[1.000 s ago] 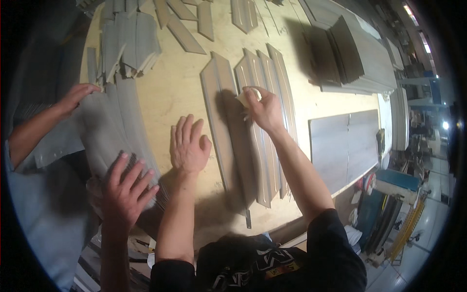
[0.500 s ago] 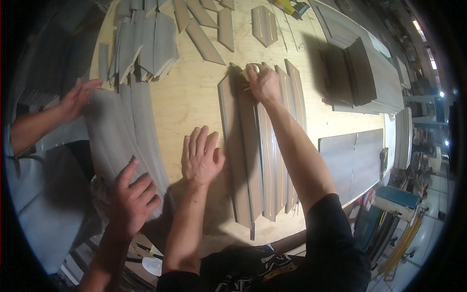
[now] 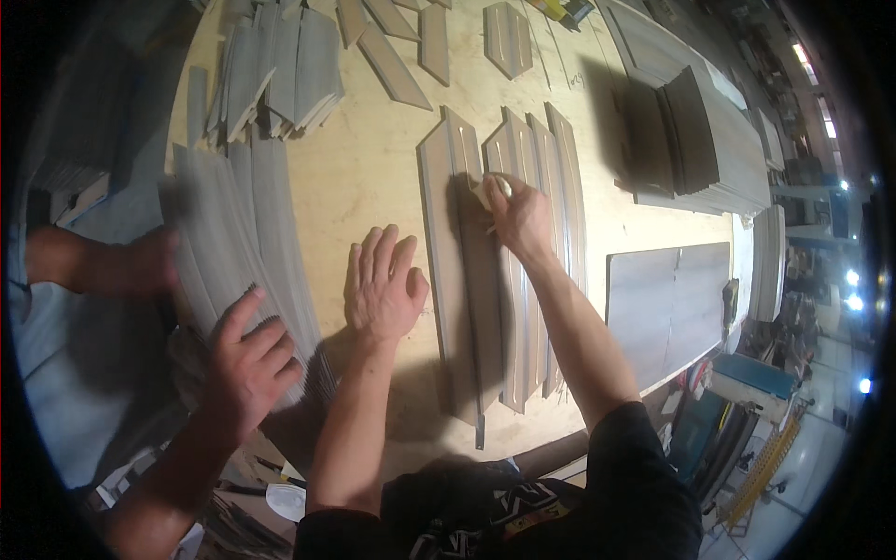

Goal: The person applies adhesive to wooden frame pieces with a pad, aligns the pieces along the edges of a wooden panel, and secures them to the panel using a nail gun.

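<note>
My right hand (image 3: pixel 523 217) is closed round a small pale glue applicator (image 3: pixel 504 186), mostly hidden by the fingers. It is over the brown strips, at the upper part of a long pointed-end strip (image 3: pixel 481 280). A thin pale bead runs along this strip above the hand; below it, shadow covers the surface. Several neighbouring strips (image 3: pixel 546 280) carry similar pale lines down their length. Left of them, a brown strip (image 3: pixel 439 233) shows no line. My left hand (image 3: pixel 385 285) lies open with fingers stretched on the wooden tabletop (image 3: pixel 364 177), holding nothing.
At the left, a co-worker's hands (image 3: pixel 250 364) are by a long stack of grey strips (image 3: pixel 219 224). More grey pieces (image 3: pixel 289 75) lie at the far left, short brown pieces (image 3: pixel 397 65) at the back. On the right are stacked dark panels (image 3: pixel 695 140) and a flat grey panel (image 3: pixel 667 294).
My right hand has moved nearer along the strip, leaving a pale line behind it. My left hand stays put. The co-worker's far hand has shifted nearer and is blurred.
</note>
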### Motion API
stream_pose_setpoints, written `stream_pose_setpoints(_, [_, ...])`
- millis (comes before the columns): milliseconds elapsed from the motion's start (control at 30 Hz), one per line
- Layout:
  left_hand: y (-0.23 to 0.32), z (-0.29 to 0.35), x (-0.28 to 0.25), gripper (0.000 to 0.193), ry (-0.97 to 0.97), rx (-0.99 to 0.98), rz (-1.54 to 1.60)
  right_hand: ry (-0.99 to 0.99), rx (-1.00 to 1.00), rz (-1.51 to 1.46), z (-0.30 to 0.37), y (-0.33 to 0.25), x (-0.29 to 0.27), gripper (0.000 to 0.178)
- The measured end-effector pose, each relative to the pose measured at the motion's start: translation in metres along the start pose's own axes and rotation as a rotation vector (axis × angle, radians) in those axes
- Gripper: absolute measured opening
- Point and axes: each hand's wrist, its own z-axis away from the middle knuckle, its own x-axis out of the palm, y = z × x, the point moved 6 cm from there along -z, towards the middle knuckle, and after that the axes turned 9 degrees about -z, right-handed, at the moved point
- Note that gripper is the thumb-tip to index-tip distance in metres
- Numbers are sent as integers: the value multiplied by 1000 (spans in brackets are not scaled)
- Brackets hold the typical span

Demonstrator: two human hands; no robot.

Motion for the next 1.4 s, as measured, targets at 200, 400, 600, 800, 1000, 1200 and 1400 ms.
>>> stream_pose_setpoints(200, [1,0,1,48,0,8,-21,-93,136,-12,61,20,-6,39])
stream_pose_setpoints(400, [0,4,7,50,-31,2,-20,-184,245,-18,125,16,-25,31])
stream_pose_setpoints(600, [-2,6,8,50,-27,6,-41,-231,244,87,187,19,-41,28])
stream_pose_setpoints(800, [-3,6,12,51,-34,4,-44,-233,260,125,243,34,-49,23])
stream_pose_setpoints(1000, [-2,6,10,49,8,22,-55,-228,230,127,289,44,-52,18])
stream_pose_setpoints(1200, [-1,7,11,49,9,28,-57,-218,235,160,299,42,-56,18])
stream_pose_setpoints(1400, [0,4,13,49,-1,16,-57,-175,322,-187,255,32,-81,33])
